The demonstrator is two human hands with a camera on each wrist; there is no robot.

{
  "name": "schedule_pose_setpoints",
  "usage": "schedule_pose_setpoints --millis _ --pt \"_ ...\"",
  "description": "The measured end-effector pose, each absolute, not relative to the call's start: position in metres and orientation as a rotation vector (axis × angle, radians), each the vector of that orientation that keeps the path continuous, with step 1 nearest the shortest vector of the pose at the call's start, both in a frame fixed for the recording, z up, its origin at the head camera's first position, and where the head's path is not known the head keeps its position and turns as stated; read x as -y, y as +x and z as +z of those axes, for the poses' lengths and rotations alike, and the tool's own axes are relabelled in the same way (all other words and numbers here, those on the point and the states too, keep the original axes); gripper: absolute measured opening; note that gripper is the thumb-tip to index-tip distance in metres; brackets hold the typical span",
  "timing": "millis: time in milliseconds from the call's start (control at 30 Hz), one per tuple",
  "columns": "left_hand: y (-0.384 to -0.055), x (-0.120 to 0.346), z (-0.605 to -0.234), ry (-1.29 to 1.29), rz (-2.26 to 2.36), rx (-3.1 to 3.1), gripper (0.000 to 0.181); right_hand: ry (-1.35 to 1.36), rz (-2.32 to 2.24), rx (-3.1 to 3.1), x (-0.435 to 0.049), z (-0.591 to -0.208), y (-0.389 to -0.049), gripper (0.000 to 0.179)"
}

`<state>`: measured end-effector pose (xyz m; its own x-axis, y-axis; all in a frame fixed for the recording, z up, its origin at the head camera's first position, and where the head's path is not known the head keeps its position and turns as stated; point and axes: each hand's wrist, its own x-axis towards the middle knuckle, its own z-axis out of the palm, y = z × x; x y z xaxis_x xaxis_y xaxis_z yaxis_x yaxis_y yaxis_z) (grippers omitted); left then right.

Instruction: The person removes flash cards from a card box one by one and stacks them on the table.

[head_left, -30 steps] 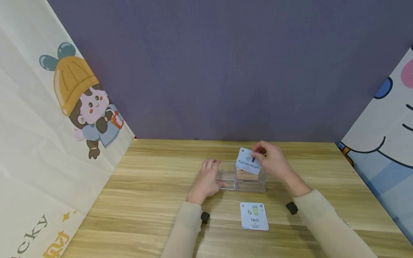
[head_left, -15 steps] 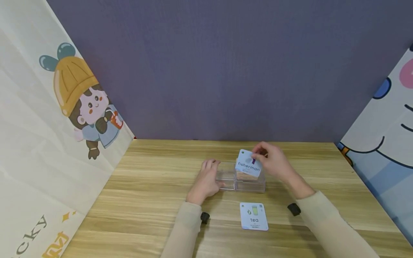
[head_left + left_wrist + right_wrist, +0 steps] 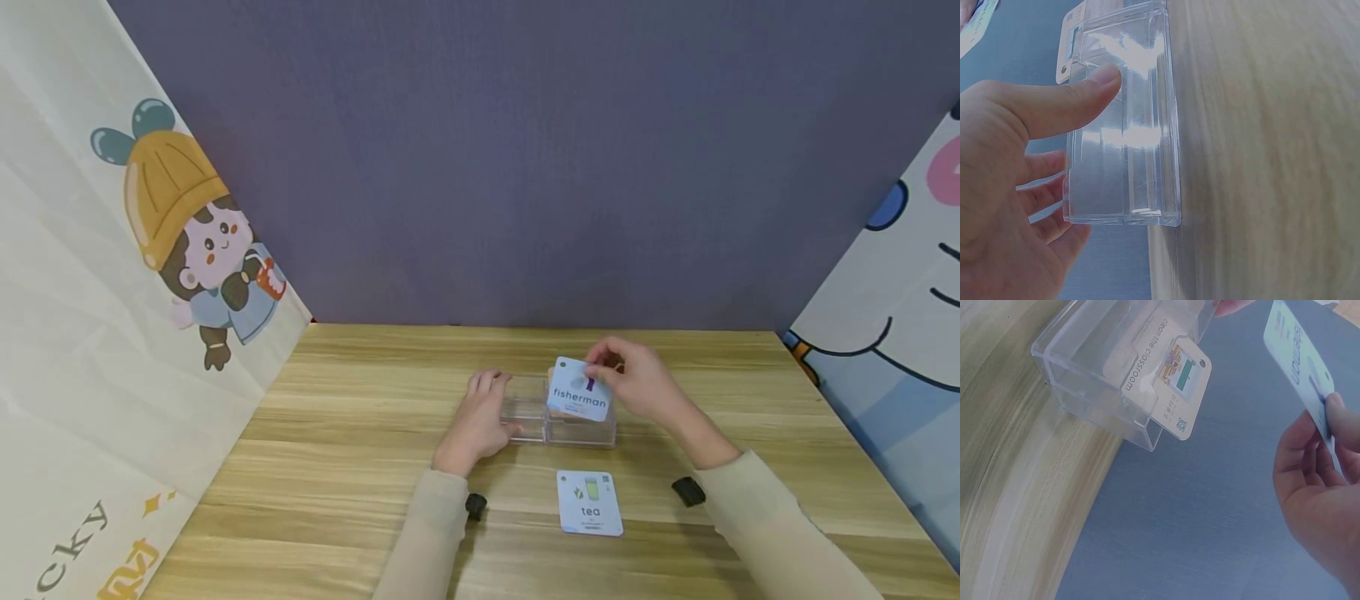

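My left hand (image 3: 476, 421) grips the left end of a clear plastic card box (image 3: 525, 428), thumb on the near wall and fingers behind; the left wrist view shows this grip on the box (image 3: 1100, 181). Between thumb and fingers, my right hand (image 3: 637, 382) pinches a light blue flashcard (image 3: 579, 402) printed "fisherman". It is held tilted above the box's right compartment, apart from it in the right wrist view. A peach flashcard (image 3: 1169, 378) reading "clean the classroom" stands in that compartment, sticking out over the rim. The left compartment holds no cards.
A flashcard (image 3: 590, 503) printed "tea" lies face up on the wooden table (image 3: 337, 467), nearer than the box. A dark grey-blue panel (image 3: 480, 167) rises behind the table. Printed cloths hang at the left (image 3: 67, 250) and right (image 3: 915, 350).
My right hand has lowered the "fisherman" card slightly and brought it nearer, so it covers more of the box's right compartment in the head view. The left hand keeps its place on the box.
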<state>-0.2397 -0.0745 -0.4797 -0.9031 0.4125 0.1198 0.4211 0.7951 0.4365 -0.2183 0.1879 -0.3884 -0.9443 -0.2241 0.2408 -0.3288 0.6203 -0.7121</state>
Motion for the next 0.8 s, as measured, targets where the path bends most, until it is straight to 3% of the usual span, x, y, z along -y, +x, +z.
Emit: schedule_pose_setpoints --millis 800 --pt "-0.2384 0.0733 -0.4774 -0.684 -0.732 2.955 0.085 0.553 1.269 2.737 -0.1912 -0.3913 -0.209 0.005"
